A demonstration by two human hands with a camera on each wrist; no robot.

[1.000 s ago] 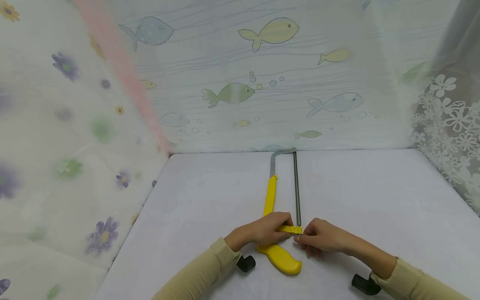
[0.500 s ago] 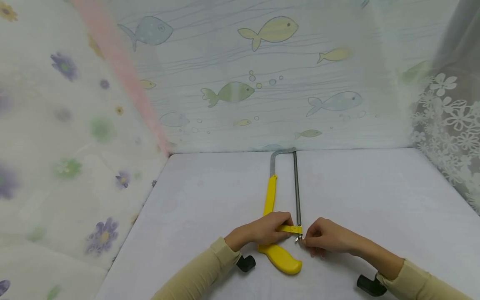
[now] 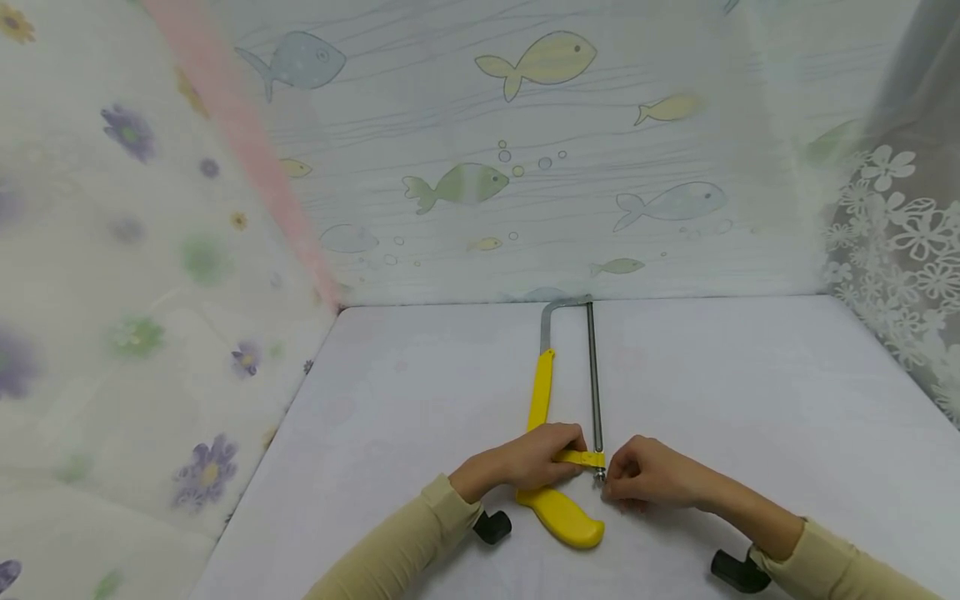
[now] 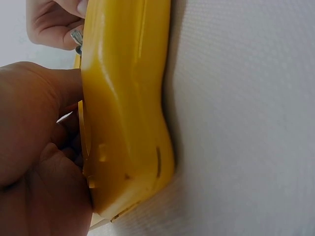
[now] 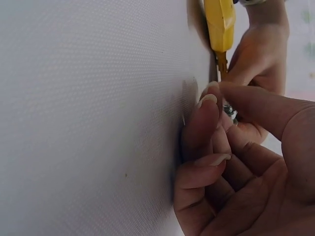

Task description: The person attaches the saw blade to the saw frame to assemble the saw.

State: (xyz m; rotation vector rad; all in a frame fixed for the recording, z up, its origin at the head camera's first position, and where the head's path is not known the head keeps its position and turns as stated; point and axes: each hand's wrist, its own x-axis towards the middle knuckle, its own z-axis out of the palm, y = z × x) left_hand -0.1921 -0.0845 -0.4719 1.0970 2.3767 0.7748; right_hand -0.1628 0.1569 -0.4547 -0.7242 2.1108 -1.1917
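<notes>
A hacksaw (image 3: 540, 392) with a yellow frame and handle lies on the white table, its blade (image 3: 594, 375) to the right. My left hand (image 3: 542, 454) grips the lower yellow frame by the short crosspiece; in the left wrist view its thumb lies along the yellow handle (image 4: 123, 113). A small metal wing nut (image 3: 599, 477) sits just below the crosspiece. Right beside it is my right hand (image 3: 652, 473), fingers curled and thumb tip meeting the index fingertip. In the right wrist view the wing nut shows behind those fingertips, so contact is unclear.
White cloth covers the table (image 3: 420, 392). A fish-patterned curtain (image 3: 465, 125) hangs behind it, a flowered one (image 3: 187, 350) at the left, and lace (image 3: 900, 242) at the right. Black wrist mounts (image 3: 492, 527) sit under both sleeves.
The right hand's fingertips have drawn away from over the wing nut, uncovering it, then edged back close. The wing nut's wings now stand at a different angle. Left hand and hacksaw have stayed put.
</notes>
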